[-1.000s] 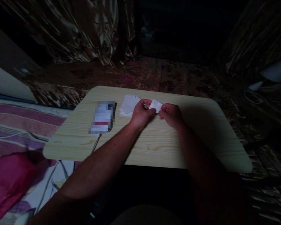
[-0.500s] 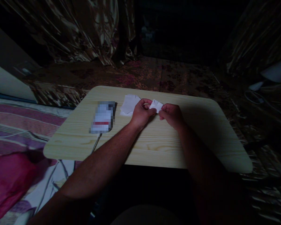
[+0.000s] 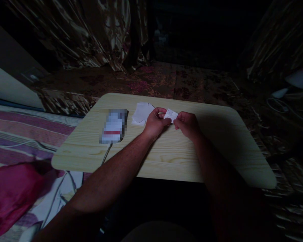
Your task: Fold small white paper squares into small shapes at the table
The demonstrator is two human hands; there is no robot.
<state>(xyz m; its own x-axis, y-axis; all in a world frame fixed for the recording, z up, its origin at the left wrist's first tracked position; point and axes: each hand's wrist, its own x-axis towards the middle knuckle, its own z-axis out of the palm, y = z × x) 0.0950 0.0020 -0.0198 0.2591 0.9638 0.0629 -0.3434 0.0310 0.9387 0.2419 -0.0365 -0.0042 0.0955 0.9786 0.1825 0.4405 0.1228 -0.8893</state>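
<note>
At far left, a red cloth [image 3: 12,191] lies on striped bedding [image 3: 27,127], with a patterned curtain [image 3: 91,33] hanging behind in the dark. Next comes a light wooden table [image 3: 217,151] with rounded corners. On its left part rests a flat, blurred object [image 3: 114,126]; a cable [image 3: 106,154] runs from its near end over the table edge. Just right of the object lie a few white sheets [image 3: 141,113], flat on the surface and partly hidden by the left hand [image 3: 155,123]. The left hand is closed in a pinch on the left edge of a small folded paper [image 3: 171,115], thumb on top. The paper sits between the two hands, over the middle of the table toward its far edge; whether it touches the surface cannot be told. The right hand [image 3: 188,125] pinches the right edge of the paper, fingers curled under. Both forearms reach in across the near edge. Right of the hands the table lies in shadow. At far right a white shape [image 3: 300,77] shows in the dark; its kind is unclear.
</note>
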